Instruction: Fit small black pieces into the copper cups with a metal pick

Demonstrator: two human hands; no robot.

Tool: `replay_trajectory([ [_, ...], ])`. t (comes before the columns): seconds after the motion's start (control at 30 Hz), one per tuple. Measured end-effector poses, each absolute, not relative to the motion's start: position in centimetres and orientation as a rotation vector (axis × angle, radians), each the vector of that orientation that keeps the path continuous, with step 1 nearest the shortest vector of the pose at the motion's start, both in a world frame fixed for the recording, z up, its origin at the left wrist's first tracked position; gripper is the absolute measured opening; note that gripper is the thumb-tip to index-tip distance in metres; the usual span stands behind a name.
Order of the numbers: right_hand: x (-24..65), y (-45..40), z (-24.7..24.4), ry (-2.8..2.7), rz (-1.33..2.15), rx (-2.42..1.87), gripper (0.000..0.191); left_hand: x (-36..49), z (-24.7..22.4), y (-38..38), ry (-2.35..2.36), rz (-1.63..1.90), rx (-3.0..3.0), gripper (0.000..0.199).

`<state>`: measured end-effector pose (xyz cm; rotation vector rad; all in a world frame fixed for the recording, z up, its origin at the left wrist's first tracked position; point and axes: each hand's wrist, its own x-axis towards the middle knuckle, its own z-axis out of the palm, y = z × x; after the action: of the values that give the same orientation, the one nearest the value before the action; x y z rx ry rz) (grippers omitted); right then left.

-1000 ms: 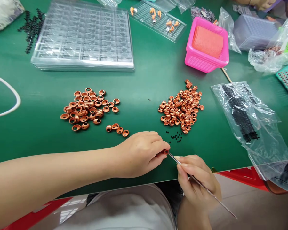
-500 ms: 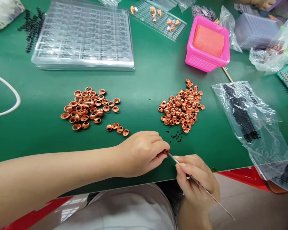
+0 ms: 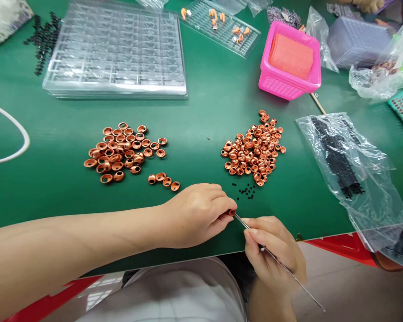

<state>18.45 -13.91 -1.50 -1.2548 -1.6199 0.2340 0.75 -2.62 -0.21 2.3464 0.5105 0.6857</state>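
Note:
Between thumb and fingers, my left hand (image 3: 201, 217) pinches a small copper-coloured cup (image 3: 232, 212) near the table's front edge. My right hand (image 3: 277, 250) grips a thin metal rod (image 3: 290, 272), whose upper tip meets the cup. Small black dots (image 3: 246, 192) lie just beyond my fingertips. A dense pile of copper cups (image 3: 255, 150) sits behind them on the right. Another pile of copper cups (image 3: 121, 150) lies to the left, with a short row of cups (image 3: 167, 181) beside my left hand.
Stacked clear trays (image 3: 116, 53) stand at the back left. Farther right are a tray with orange pieces (image 3: 226, 38), a pink basket (image 3: 265, 82) with a red block, and a plastic bag of black parts (image 3: 339, 156). Another person's hand (image 3: 369, 5) shows at the top right.
The rod and my right hand have shifted very slightly left. My left hand keeps its pinch on the cup, and the piles look the same.

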Motion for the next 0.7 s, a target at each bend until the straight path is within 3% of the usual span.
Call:
replay_trajectory([
  [0.7,18.46,-14.1,-1.63,-1.647,0.213,-1.24,0.03,0.75,-0.04,-2.48,0.519,0.658,2.335,0.011],
])
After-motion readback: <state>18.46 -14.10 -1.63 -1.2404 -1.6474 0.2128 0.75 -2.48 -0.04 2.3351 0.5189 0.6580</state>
